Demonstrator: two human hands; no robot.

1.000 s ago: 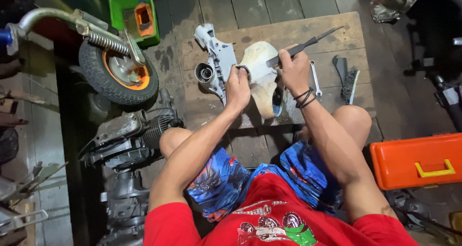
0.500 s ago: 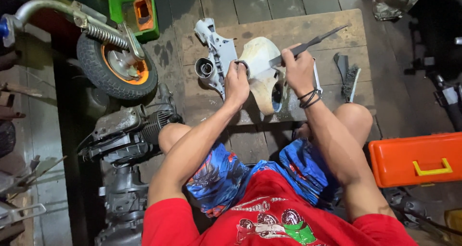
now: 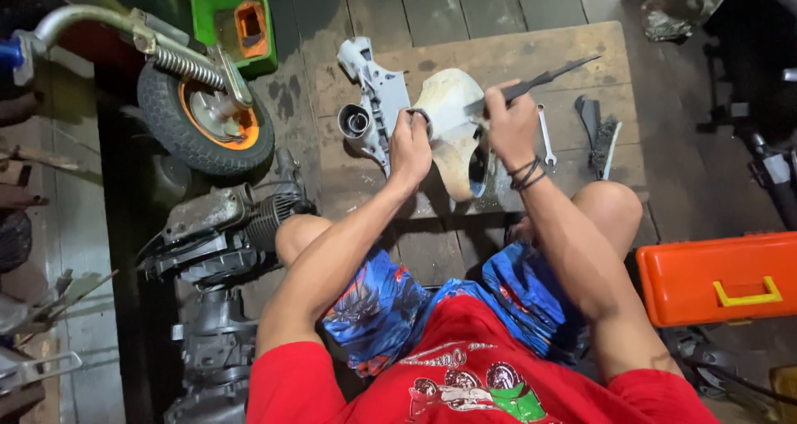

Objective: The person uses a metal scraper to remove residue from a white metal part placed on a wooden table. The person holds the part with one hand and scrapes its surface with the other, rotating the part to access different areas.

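Observation:
I sit on a plank floor at a low wooden board (image 3: 531, 55). My left hand (image 3: 411, 146) grips the edge of a cream, curved scooter body part (image 3: 444, 129) standing on the board. My right hand (image 3: 510, 125) is closed on a long dark flat tool (image 3: 544, 80) whose tip points up and to the right, its lower end against the cream part. A grey metal casting with a round tube end (image 3: 365, 100) lies just left of my left hand.
A wrench (image 3: 545, 134) and a brush (image 3: 599, 134) lie on the board to the right. A small wheel with orange rim (image 3: 203, 117) and fork stands left, engine parts (image 3: 224, 225) below it. A green tray (image 3: 237, 13) is at top, an orange toolbox (image 3: 718, 279) at right.
My right hand has shifted slightly with the dark tool along the cream part. My left hand keeps its hold on the part's edge.

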